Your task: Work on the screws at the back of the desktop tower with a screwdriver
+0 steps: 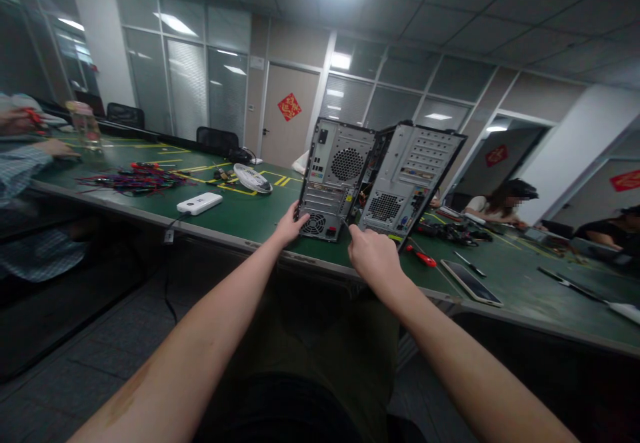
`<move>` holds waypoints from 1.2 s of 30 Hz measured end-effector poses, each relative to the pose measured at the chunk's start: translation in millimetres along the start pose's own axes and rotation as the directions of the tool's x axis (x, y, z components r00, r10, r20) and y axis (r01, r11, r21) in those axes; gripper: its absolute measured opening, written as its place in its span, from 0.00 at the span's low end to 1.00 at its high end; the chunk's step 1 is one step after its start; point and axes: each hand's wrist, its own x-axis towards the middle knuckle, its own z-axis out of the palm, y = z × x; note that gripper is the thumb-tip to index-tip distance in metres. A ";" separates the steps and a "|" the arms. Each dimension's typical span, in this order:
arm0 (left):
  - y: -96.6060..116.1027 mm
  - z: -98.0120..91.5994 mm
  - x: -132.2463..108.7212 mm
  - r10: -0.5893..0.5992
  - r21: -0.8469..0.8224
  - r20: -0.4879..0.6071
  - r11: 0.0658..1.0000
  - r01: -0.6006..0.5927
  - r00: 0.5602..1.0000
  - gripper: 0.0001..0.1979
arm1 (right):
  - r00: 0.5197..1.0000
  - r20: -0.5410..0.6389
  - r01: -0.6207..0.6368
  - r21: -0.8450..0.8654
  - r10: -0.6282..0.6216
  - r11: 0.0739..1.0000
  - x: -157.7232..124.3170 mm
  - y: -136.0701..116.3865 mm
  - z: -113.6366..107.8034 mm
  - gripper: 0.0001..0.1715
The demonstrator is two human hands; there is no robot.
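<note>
Two computer cases stand upright at the near edge of the green bench (240, 220), rear panels turned toward me. The left case (334, 176) and the right case (413, 183) lean toward each other at the top, with a dark gap between them where I can make out a few coloured wires but little else.

My left hand (293, 224) rests against the lower left corner of the left case, fingers curled on the panel beside the small round fan grille; it is touching rather than gripping. My right hand (373, 253) sits just in front of the gap, low, with thumb and forefinger pressed together on something thin that points up toward the cases. I cannot tell what it is; it may be a slim tool or a wire.

Both cases lie straight ahead of me and slightly above my hands, their long axes vertical. The left hand is already on its case; the right hand is near the bottom of the right case but apart from it.

A red-handled screwdriver (423, 257) lies on the bench just right of my right hand, and a phone (471, 282) beyond that, near the edge. Farther left are a white box (199, 203), a small white fan (253, 178) and a heap of coloured cables (133, 180). Other people sit at both ends of the bench. The insides of the cases are hidden.
</note>
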 end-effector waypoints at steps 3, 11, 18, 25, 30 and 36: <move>-2.8 0.6 1.3 -0.011 -0.006 0.000 1.000 0.011 1.000 0.36 | 1.000 -0.018 0.025 -0.033 -0.026 0.999 -2.5 -5.0 -2.3 0.16; -10.4 1.3 5.3 -0.009 -0.006 -0.019 1.000 0.009 1.000 0.36 | 0.999 0.018 0.046 -0.003 -0.046 0.999 -0.8 -19.1 -5.6 0.17; -8.4 0.4 3.6 -0.010 -0.029 0.000 1.000 0.010 1.000 0.34 | 1.000 0.026 -0.015 0.066 0.013 0.998 4.4 -15.5 1.2 0.14; -7.2 1.5 2.8 -0.062 0.027 0.021 0.998 0.061 0.998 0.30 | 0.983 0.039 -0.183 0.112 0.179 0.977 7.9 -2.8 19.3 0.15; -6.7 1.3 2.6 -0.048 0.031 0.019 0.998 0.047 0.999 0.29 | 0.984 -0.011 -0.177 0.092 0.178 0.980 -1.8 -1.5 24.3 0.16; -7.5 1.0 2.7 -0.057 0.038 0.014 0.998 0.056 0.998 0.29 | 0.988 -0.035 -0.145 0.053 0.147 0.988 -5.3 -7.2 25.1 0.17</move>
